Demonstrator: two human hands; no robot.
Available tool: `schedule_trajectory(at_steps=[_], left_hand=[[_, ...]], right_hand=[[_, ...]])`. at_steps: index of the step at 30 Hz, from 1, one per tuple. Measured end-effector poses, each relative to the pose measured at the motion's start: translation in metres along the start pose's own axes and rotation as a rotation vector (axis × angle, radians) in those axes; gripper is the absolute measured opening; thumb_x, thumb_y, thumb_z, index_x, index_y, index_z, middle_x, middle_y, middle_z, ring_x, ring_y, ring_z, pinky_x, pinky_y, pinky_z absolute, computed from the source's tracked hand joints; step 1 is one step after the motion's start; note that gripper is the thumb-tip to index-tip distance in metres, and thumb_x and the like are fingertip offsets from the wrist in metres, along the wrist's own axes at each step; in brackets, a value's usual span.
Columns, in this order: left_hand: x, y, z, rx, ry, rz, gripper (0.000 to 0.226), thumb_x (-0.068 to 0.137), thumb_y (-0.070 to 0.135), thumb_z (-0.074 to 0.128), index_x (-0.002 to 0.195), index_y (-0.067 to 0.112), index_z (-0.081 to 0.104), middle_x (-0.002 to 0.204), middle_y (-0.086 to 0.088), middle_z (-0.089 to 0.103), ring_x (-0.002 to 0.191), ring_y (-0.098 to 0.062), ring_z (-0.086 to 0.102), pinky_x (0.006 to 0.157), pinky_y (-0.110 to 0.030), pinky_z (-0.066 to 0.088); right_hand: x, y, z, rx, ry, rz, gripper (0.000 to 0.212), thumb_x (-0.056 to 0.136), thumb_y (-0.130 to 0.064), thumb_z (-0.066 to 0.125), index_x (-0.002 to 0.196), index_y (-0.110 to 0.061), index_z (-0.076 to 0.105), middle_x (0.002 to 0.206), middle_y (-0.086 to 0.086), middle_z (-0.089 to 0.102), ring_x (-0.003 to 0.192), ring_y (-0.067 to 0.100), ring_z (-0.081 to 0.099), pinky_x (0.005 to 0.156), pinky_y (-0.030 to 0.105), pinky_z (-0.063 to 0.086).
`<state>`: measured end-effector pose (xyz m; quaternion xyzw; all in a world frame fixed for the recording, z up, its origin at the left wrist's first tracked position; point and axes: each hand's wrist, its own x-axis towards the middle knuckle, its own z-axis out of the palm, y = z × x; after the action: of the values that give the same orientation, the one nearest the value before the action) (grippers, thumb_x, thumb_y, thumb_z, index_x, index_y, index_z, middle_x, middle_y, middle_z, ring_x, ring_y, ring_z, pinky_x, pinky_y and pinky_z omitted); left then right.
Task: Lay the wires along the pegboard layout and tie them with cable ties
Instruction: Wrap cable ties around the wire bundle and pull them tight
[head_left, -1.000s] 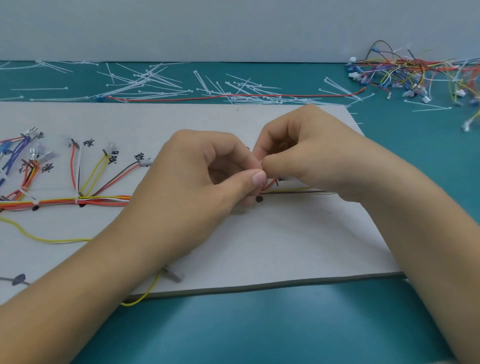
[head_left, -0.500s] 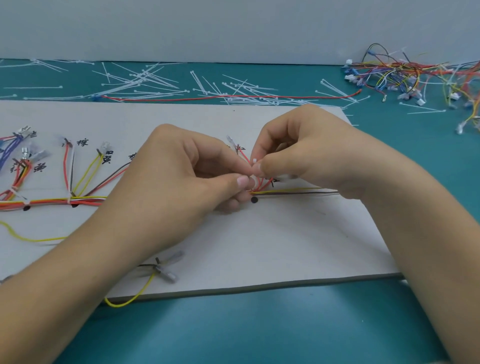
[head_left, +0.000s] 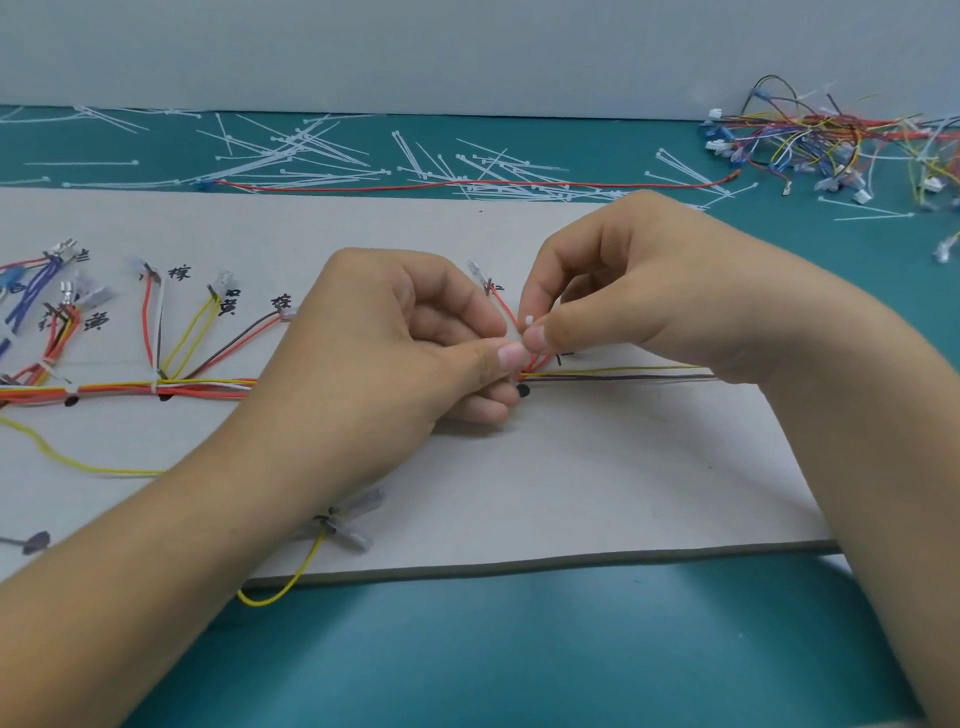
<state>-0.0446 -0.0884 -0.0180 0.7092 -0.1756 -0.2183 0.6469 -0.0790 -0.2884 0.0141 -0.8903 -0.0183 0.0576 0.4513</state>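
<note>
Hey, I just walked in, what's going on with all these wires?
A person is tying up a wire harness on a white board. The left hand and right hand pinch a small white cable tie where red wires branch up from the main bundle. Further left, the bundle already carries ties. Loose ties and spare wires lie behind the board.

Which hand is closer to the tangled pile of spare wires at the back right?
Right. The right hand lies nearer the viewer and left of the wire pile; the left hand is farther left, beyond it.
</note>
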Motion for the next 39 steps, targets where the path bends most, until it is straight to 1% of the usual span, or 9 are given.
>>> schedule_trajectory(at_steps=[3,6,12,20,27,29,33,36,39], left_hand=[[-0.0007,-0.0008,0.0007,0.012,-0.01,0.023,0.01,0.083,-0.004,0.079,0.078,0.003,0.074,0.067,-0.021,0.074,0.061,-0.026,0.077,0.056,-0.032,0.063],[-0.0012,-0.0015,0.001,0.023,-0.014,0.034,0.01,0.085,-0.004,0.077,0.079,0.003,0.076,0.068,-0.02,0.074,0.061,-0.026,0.076,0.058,-0.031,0.063],[-0.001,-0.0024,0.0017,0.031,-0.01,0.042,0.008,0.086,-0.003,0.077,0.081,0.003,0.076,0.071,-0.02,0.075,0.065,-0.028,0.078,0.06,-0.032,0.064],[-0.0017,-0.0033,0.0013,0.019,-0.018,0.057,0.006,0.087,-0.003,0.076,0.083,0.001,0.076,0.071,-0.02,0.075,0.065,-0.026,0.078,0.061,-0.033,0.064],[-0.0011,-0.0042,0.0011,0.024,-0.014,0.069,0.006,0.087,-0.002,0.077,0.082,0.001,0.076,0.069,-0.018,0.075,0.063,-0.025,0.076,0.06,-0.033,0.064],[-0.0012,-0.0046,0.0015,0.028,-0.018,0.071,0.006,0.088,-0.003,0.076,0.083,0.001,0.076,0.069,-0.018,0.075,0.062,-0.024,0.076,0.06,-0.032,0.064],[-0.001,-0.0049,0.0002,0.04,-0.019,0.079,0.007,0.088,-0.003,0.076,0.082,0.002,0.077,0.068,-0.018,0.074,0.061,-0.024,0.076,0.059,-0.032,0.064],[-0.0017,-0.0048,0.0007,0.036,-0.021,0.075,0.009,0.087,-0.003,0.077,0.082,0.004,0.076,0.068,-0.018,0.074,0.061,-0.025,0.076,0.06,-0.034,0.064],[-0.0009,-0.0044,0.0014,0.019,-0.005,0.068,0.01,0.086,-0.003,0.079,0.085,0.005,0.073,0.067,-0.018,0.074,0.061,-0.026,0.077,0.059,-0.036,0.064]], right_hand=[[-0.0001,0.0014,-0.0008,0.009,-0.014,-0.012,0.007,0.079,-0.01,0.082,0.08,-0.015,0.078,0.065,-0.002,0.071,0.06,0.008,0.057,0.06,0.016,0.043],[0.0001,0.0021,-0.0015,0.015,-0.017,-0.022,0.006,0.079,-0.01,0.082,0.08,-0.014,0.078,0.061,-0.007,0.067,0.057,0.007,0.053,0.055,0.012,0.041],[0.0014,0.0036,-0.0024,-0.001,-0.021,-0.03,0.006,0.08,-0.01,0.082,0.079,-0.014,0.078,0.055,-0.011,0.063,0.052,0.003,0.05,0.051,0.009,0.037],[0.0013,0.0043,0.0006,-0.006,-0.015,-0.031,0.007,0.079,-0.008,0.082,0.08,-0.014,0.079,0.063,-0.002,0.071,0.054,0.004,0.057,0.054,0.01,0.041],[0.0011,0.0048,0.0002,-0.008,-0.019,-0.043,0.008,0.08,-0.005,0.081,0.079,-0.013,0.078,0.054,-0.01,0.064,0.05,0.002,0.053,0.049,0.007,0.036],[0.0001,0.0033,0.0,-0.02,-0.04,-0.047,0.008,0.079,-0.006,0.079,0.079,-0.014,0.079,0.057,-0.01,0.066,0.054,0.003,0.053,0.054,0.01,0.039],[-0.0005,0.0007,-0.0028,0.038,-0.072,-0.036,0.011,0.078,-0.015,0.07,0.082,-0.013,0.08,0.081,0.013,0.076,0.076,0.016,0.064,0.077,0.032,0.053],[-0.0009,0.0008,-0.0021,0.055,-0.072,-0.039,0.007,0.087,-0.008,0.074,0.082,-0.009,0.079,0.084,0.022,0.073,0.074,0.018,0.061,0.076,0.035,0.05],[-0.0008,0.0021,-0.0021,0.056,-0.082,-0.036,0.003,0.085,-0.011,0.078,0.084,-0.008,0.078,0.083,0.021,0.074,0.074,0.019,0.062,0.075,0.033,0.05]])
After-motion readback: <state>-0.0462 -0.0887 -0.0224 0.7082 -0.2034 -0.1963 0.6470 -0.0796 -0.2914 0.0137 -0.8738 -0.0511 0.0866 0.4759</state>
